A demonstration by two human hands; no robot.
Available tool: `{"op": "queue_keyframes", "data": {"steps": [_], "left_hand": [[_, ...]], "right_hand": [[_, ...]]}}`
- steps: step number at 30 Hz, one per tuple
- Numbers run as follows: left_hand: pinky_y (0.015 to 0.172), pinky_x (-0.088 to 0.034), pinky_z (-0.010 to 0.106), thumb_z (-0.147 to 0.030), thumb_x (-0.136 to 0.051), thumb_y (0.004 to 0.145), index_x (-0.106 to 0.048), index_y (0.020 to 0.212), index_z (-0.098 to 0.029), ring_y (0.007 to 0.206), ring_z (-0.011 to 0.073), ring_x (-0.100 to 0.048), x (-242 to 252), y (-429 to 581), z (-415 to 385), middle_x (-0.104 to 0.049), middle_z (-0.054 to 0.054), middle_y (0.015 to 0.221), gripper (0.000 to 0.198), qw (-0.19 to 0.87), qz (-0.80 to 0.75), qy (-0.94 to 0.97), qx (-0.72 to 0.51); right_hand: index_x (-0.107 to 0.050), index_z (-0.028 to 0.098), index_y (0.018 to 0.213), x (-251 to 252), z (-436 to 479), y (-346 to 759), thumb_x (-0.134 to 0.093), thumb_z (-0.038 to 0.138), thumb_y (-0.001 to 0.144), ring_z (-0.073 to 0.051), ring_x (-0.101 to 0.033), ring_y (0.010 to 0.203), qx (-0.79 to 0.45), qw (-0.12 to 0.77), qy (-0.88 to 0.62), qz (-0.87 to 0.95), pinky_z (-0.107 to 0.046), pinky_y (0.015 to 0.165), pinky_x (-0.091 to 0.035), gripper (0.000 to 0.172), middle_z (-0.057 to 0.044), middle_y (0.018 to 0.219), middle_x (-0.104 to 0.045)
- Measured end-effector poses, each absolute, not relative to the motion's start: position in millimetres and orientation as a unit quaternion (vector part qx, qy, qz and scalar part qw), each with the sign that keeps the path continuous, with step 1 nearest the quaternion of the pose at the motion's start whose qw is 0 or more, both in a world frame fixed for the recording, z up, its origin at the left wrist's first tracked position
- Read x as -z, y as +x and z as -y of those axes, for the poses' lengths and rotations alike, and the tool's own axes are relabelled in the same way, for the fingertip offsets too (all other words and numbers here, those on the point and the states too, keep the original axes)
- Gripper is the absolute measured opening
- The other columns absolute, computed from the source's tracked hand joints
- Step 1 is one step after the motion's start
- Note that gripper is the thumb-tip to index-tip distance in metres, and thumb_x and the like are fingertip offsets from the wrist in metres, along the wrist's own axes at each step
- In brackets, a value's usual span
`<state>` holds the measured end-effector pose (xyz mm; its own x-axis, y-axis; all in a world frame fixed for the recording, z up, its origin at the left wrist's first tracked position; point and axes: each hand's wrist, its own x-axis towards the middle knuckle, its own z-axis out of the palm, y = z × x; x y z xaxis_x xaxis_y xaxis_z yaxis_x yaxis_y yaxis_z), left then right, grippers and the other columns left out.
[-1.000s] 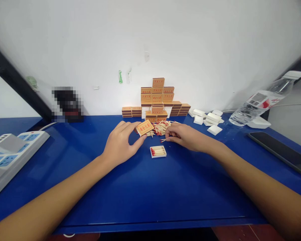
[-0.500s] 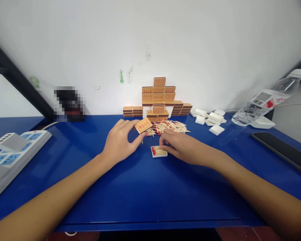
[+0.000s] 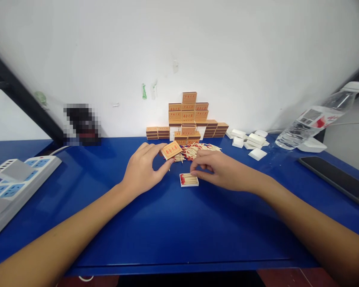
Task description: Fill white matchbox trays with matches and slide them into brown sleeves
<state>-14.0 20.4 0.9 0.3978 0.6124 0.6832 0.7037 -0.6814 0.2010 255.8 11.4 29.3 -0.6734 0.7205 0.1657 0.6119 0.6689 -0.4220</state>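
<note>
My left hand [image 3: 143, 169] rests on the blue table and pinches an orange matchbox sleeve [image 3: 171, 150] between thumb and fingers, tilted up. My right hand [image 3: 218, 168] hovers with curled fingertips just over the right end of a small white tray [image 3: 188, 180] filled with red-tipped matches. What the fingertips hold, if anything, is hidden. A loose pile of matches [image 3: 197, 150] lies just behind both hands.
Stacked orange matchboxes [image 3: 187, 118] stand against the white wall. White empty trays [image 3: 251, 141] lie at the right, with a tilted water bottle [image 3: 312, 121] and a dark phone [image 3: 336, 181]. A power strip [image 3: 14, 181] sits at the left edge of the table [image 3: 179, 231].
My right hand came back from the match pile to the filled white tray and now sits slightly higher over it. My left hand kept hold of the orange sleeve.
</note>
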Motion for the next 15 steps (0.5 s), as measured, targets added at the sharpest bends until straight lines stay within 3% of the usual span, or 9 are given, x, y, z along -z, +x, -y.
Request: {"op": "queue_keyframes", "data": {"steps": [3, 6, 10, 15], "left_hand": [[0.083, -0.055, 0.039, -0.04, -0.065, 0.101, -0.065, 0.134, -0.016, 0.09, 0.0229, -0.061, 0.3, -14.8, -20.1, -0.076, 0.008, 0.103, 0.041, 0.059, 0.398, -0.838, 0.368], [0.09, -0.055, 0.043, -0.042, -0.064, 0.102, -0.062, 0.139, -0.015, 0.095, 0.0245, -0.062, 2.8, -15.5, -19.9, -0.076, 0.009, 0.105, 0.046, 0.057, 0.394, -0.843, 0.362], [0.092, -0.055, 0.045, -0.041, -0.064, 0.102, -0.061, 0.142, -0.016, 0.098, 0.0254, -0.062, 4.4, -15.9, -20.3, -0.076, 0.009, 0.107, 0.047, 0.059, 0.392, -0.845, 0.36], [0.09, -0.056, 0.045, -0.041, -0.063, 0.102, -0.063, 0.139, -0.013, 0.094, 0.0256, -0.062, 3.6, -15.4, -20.3, -0.075, 0.011, 0.103, 0.047, 0.069, 0.395, -0.845, 0.354]], "right_hand": [[-0.073, 0.022, 0.092, -35.0, -22.5, 273.9, -0.058, 0.036, 0.099, -0.018, -0.056, 0.073, -0.117, 0.184, -0.424, 0.879, -0.032, 0.068, -0.038, 0.021, -0.005, 0.083, -0.065], [-0.074, 0.022, 0.087, -36.2, -37.4, 299.1, -0.066, 0.033, 0.091, -0.02, -0.056, 0.072, -0.072, 0.137, -0.491, 0.858, -0.033, 0.066, -0.036, 0.014, -0.006, 0.082, -0.067], [-0.075, 0.023, 0.086, -31.4, -48.5, 316.7, -0.071, 0.035, 0.086, -0.021, -0.058, 0.075, -0.123, 0.067, -0.5, 0.855, -0.033, 0.067, -0.039, 0.012, -0.007, 0.087, -0.069], [-0.067, 0.021, 0.082, -26.4, -46.6, 306.0, -0.064, 0.038, 0.091, -0.019, -0.054, 0.071, -0.169, 0.056, -0.476, 0.861, -0.032, 0.065, -0.039, 0.02, -0.006, 0.084, -0.066]]}}
